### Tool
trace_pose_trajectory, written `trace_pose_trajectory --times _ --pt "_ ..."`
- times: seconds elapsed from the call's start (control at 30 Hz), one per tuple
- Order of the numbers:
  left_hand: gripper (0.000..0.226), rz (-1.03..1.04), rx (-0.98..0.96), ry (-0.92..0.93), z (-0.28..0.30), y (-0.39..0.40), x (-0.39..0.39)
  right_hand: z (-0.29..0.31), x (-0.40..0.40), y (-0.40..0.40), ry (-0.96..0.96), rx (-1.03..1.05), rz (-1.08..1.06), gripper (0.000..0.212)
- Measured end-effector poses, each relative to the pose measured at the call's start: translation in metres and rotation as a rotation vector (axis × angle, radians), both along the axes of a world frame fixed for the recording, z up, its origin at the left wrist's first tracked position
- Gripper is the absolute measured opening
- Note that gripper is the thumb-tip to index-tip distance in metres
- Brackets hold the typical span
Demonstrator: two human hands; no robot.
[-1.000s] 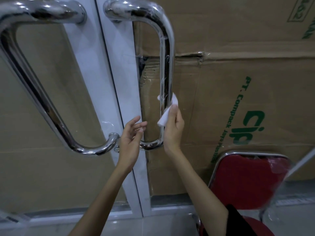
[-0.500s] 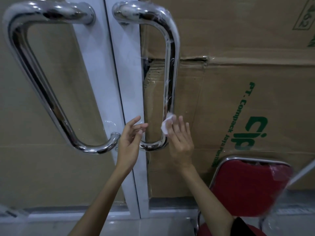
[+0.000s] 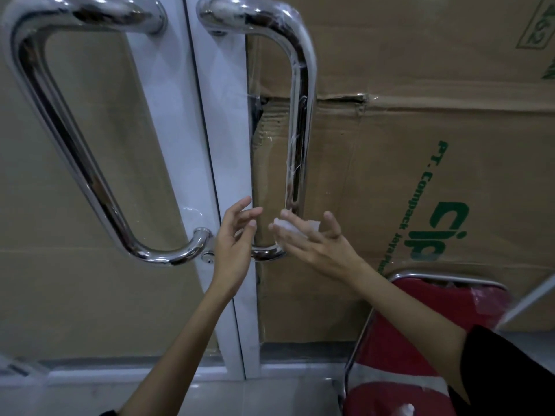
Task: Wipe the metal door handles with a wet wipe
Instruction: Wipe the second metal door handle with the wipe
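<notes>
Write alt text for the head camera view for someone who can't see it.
A person's right hand presses a white wet wipe against the lower end of the right metal door handle, fingers spread. The left hand hovers open beside it, near the left handle. Cardboard boxes and a red chair stand nearby.

Bare forearms, black sleeve (image 3: pixel 495 364) on right arm

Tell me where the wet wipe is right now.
In the head view the wet wipe lies across the right hand's straight fingers, at the lower end of the right door handle, just right of the left hand.
</notes>
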State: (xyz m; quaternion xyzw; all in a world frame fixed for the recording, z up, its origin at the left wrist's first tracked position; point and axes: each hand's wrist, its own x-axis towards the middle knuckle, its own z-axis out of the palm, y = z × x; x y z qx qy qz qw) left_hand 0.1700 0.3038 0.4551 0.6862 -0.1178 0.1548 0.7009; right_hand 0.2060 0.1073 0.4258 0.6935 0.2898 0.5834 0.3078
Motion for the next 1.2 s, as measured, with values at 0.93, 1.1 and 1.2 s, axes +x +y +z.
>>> trace_pose_trajectory --times 0.93,1.1,1.2 --pt "0.033 0.03 0.018 0.012 0.01 0.03 0.001 0.031 0.013 0.019 0.025 0.113 0.057 0.016" --pt "0.032 0.028 0.018 0.026 0.006 0.034 -0.002 -0.033 -0.002 0.017 0.121 0.07 -0.008 0.031" --pt "0.033 0.037 0.031 0.018 0.003 0.041 -0.002 -0.028 -0.009 -0.011 0.018 0.044 0.021 0.061"
